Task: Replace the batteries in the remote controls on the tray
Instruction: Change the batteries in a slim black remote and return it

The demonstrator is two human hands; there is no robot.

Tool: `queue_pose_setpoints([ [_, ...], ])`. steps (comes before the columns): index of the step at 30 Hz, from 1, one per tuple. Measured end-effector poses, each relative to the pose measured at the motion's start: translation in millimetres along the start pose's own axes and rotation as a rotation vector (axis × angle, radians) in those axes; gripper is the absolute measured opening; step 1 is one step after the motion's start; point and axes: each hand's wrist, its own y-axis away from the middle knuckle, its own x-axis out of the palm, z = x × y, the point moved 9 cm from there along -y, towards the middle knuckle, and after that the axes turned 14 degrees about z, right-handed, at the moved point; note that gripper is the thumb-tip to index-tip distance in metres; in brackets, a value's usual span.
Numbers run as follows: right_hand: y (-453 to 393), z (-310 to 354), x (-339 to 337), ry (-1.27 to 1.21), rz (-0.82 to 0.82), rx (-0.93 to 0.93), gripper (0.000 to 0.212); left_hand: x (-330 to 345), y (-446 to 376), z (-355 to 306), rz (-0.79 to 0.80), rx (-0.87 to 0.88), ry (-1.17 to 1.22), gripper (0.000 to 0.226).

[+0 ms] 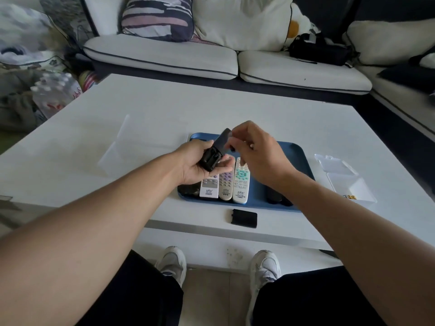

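black remote held open above the tray, battery cover lying on the table

nearest the camera, the person's knees and two white shoes (171, 262) are showing below the front edge of the white table (146, 118). a black battery cover (244, 218) is lying flat on the table, just in front of the near rim of the blue tray (301, 158) and apart from it.

on the tray, three light remotes are lying side by side with their long axes pointing away from the person: a white remote (209, 188), a beige remote with purple buttons (226, 184) and a white remote with green buttons (241, 182). a dark remote (188, 189) is lying at the tray's near left corner, partly under the left wrist. another dark remote (274, 196) is lying toward the right of the tray, partly hidden by the right forearm.

above these, the left hand (195, 161) is gripping the black remote (215, 151), fingers wrapped round its lower body, holding it tilted with its far end raised. its open battery bay is facing up. the right hand (256, 151) is hovering just beside the remote's upper end, fingers curled in a pinch. a small dark item is showing at the fingertips, too blurred to identify, so whether they are gripping anything cannot be told.

to the right of the tray, a clear plastic box (350, 187) is sitting open on the table, with small yellow items at its near edge. beyond the table, a white sofa (164, 55) with cushions is standing.
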Motion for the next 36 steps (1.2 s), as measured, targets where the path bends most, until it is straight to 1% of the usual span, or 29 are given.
queue_pose_setpoints([
  [2, -4.0, -25.5, 2.0, -0.366, 0.004, 0.214, 0.012, -13.0, 0.7, -9.8, -0.036, 0.065, 0.045, 0.034],
  [4, -1.6, -46.4, 10.9, -0.628, 0.040, 0.401, 0.018, -26.1, 1.8, -20.1, -0.075, 0.151, 0.094, 0.034],
  [6, -0.3, -56.5, 23.5, -0.794, 0.083, 0.508, 0.018, -40.4, 6.9, -28.4, -0.131, 0.224, 0.114, 0.034],
  [7, -2.1, -58.2, 29.4, -0.864, 0.099, 0.532, 0.017, -47.6, 9.5, -31.7, -0.157, 0.255, 0.113, 0.034],
  [8, -6.1, -58.2, 36.2, -0.906, 0.119, 0.544, 0.016, -56.3, 13.3, -34.2, -0.187, 0.280, 0.112, 0.034],
  [10, -13.8, -56.5, 47.1, -0.896, 0.183, 0.561, 0.012, -69.4, 20.4, -38.1, -0.240, 0.327, 0.113, 0.029],
  [13, -24.3, -47.8, 66.6, -0.705, 0.343, 0.570, 0.008, -90.8, 31.5, -46.2, -0.337, 0.408, 0.111, 0.025],
  [18, -36.5, -23.4, 95.7, -0.306, 0.553, 0.507, 0.017, -125.4, 52.7, -58.4, -0.532, 0.523, -0.003, 0.023],
  [20, -46.5, -9.8, 103.6, -0.177, 0.578, 0.466, 0.014, -135.0, 62.8, -66.6, -0.604, 0.589, -0.054, 0.023],
  [22, -60.8, 1.6, 106.7, -0.043, 0.559, 0.419, 0.010, -141.8, 70.8, -73.5, -0.671, 0.644, -0.106, 0.024],
  [25, -87.6, 19.3, 115.8, 0.217, 0.549, 0.321, 0.014, -154.0, 79.6, -78.4, -0.742, 0.691, -0.139, 0.025],
  [27, -103.4, 32.5, 130.6, 0.400, 0.586, 0.248, 0.014, -165.3, 86.8, -81.9, -0.792, 0.712, -0.152, 0.026],
  [29, -118.3, 49.0, 150.3, 0.592, 0.612, 0.136, 0.017, -175.4, 92.4, -84.2, -0.834, 0.722, -0.182, 0.028],
  [31, -129.8, 60.8, 174.6, 0.744, 0.649, 0.040, 0.017, -183.8, 96.1, -83.8, -0.853, 0.731, -0.185, 0.029],
  [36, -152.4, 65.9, 220.4, 1.009, 0.700, -0.093, 0.011, -196.6, 101.9, -81.5, -0.853, 0.741, -0.163, 0.031],
])
